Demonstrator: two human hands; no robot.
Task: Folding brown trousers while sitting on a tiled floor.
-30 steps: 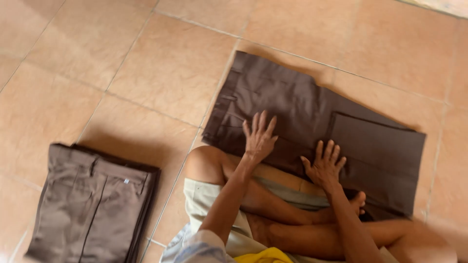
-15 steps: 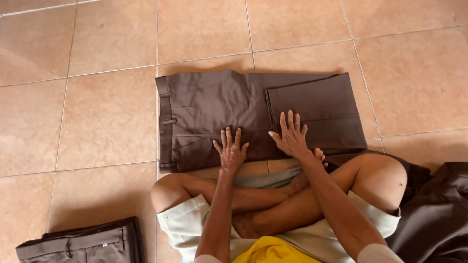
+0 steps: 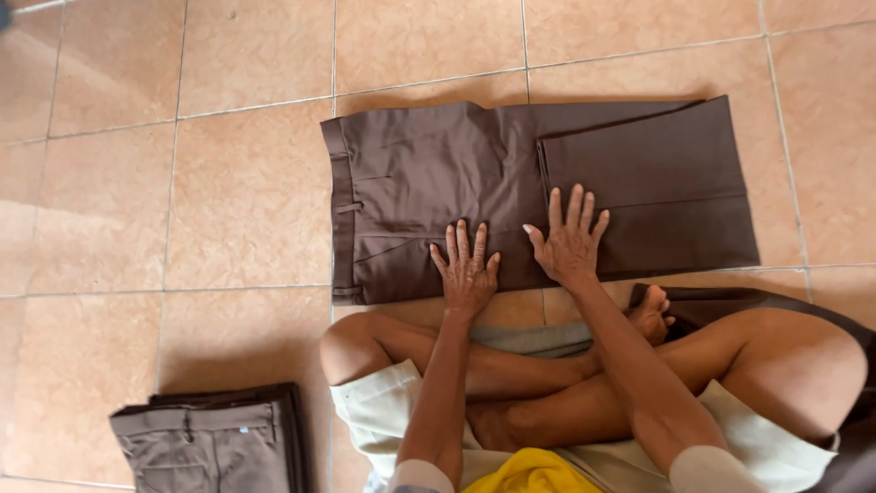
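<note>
The folded dark brown trousers (image 3: 511,196) were matt, smooth woven cloth; the peach square floor tiles (image 3: 246,196) looked glazed ceramic, faintly glossy.

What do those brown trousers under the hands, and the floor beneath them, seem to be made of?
Brown trousers: woven cloth, probably a cotton or polyester twill, matte, holding sharp creases. Floor: glazed ceramic tiles by the look, peach-coloured with a faint sheen and pale grout lines.

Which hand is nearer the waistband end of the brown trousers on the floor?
The left hand. It lies flat on the brown trousers, on the waistband side. The right hand is pressed flat farther from the waistband, at the folded-over leg.
</note>
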